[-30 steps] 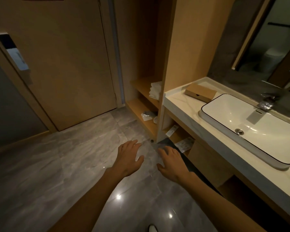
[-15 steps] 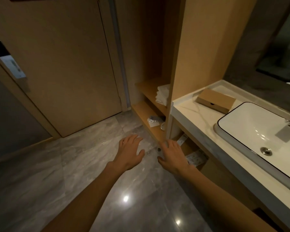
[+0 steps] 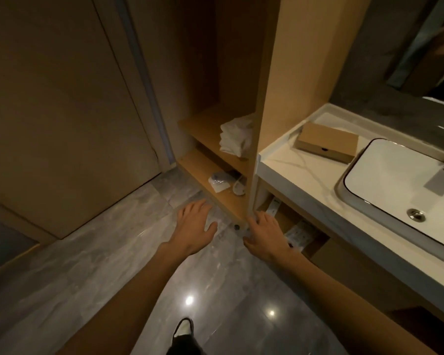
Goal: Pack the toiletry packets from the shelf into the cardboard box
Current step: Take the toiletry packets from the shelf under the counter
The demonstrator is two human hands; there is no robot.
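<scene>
A flat brown cardboard box lies shut on the white counter left of the sink. White toiletry packets lie on the wooden shelf under the counter, with another packet further back. My right hand hovers open just left of them, fingers spread, holding nothing. My left hand is held out open over the grey floor, in front of the low wooden shelf. On that low shelf lie a clear plastic packet and a small white item.
Folded white towels sit on the upper open shelf. A tall wooden panel divides the shelves from the vanity. The white sink fills the counter's right. A closed door stands at the left. My shoe shows below.
The view has moved closer to the shelves and tilted down. Both hands have stayed open and come nearer the shelf unit, the right one now beside the packets under the counter.
</scene>
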